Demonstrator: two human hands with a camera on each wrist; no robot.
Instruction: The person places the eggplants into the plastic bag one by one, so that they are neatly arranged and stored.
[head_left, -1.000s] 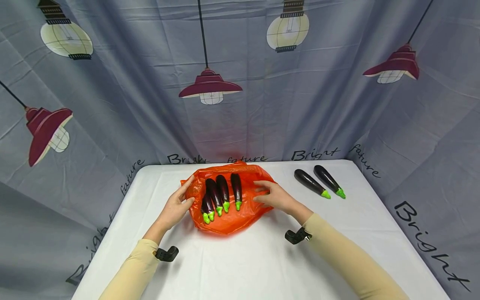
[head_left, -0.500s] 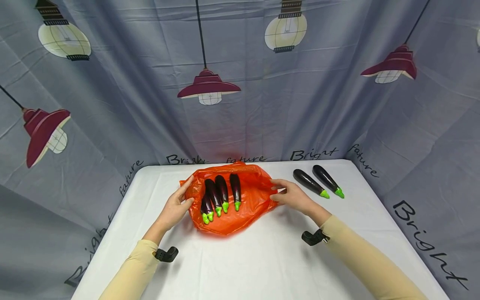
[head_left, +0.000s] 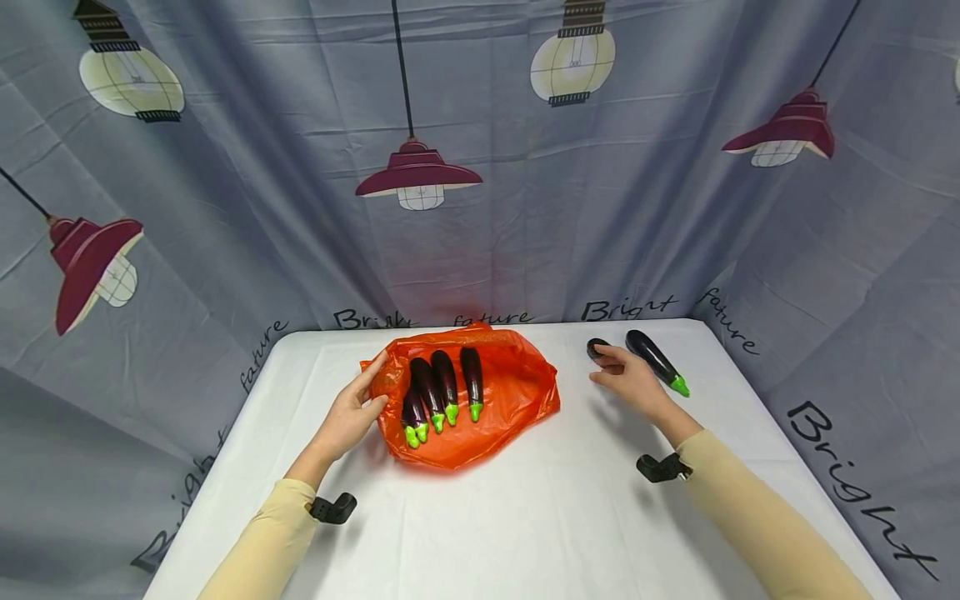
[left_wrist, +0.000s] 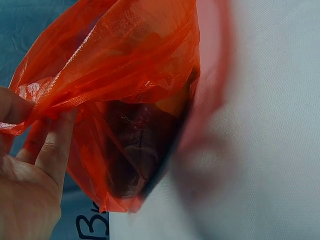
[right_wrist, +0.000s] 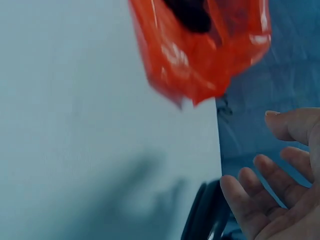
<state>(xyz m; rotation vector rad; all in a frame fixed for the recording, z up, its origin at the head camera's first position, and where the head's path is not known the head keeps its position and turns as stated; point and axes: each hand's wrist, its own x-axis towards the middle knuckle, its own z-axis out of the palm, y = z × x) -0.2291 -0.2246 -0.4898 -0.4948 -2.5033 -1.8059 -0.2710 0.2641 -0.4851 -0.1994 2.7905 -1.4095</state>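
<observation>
My left hand [head_left: 351,421] pinches the left rim of an orange-red plastic bag [head_left: 517,383], thumb on one side and fingers on the other in the left wrist view. Several dark purple eggplants [head_left: 472,379] with bright green stems lie in the bag's wide mouth. To the right of the bag, my right hand [head_left: 637,385] hovers over an eggplant [head_left: 595,347] and hides most of it. In the right wrist view the fingers [right_wrist: 275,180] are spread and hold nothing, with dark eggplant shapes [right_wrist: 204,215] just beyond them.
Another eggplant [head_left: 656,360] lies just right of my right hand, its green stem toward me. A white cloth covers the table [head_left: 480,533]. Behind it hangs a grey-blue curtain [head_left: 487,250] printed with lamps and lettering.
My right hand has left the bag's right side and moved right, over the nearer of the two loose eggplants. The left hand stays at the bag's left rim.
</observation>
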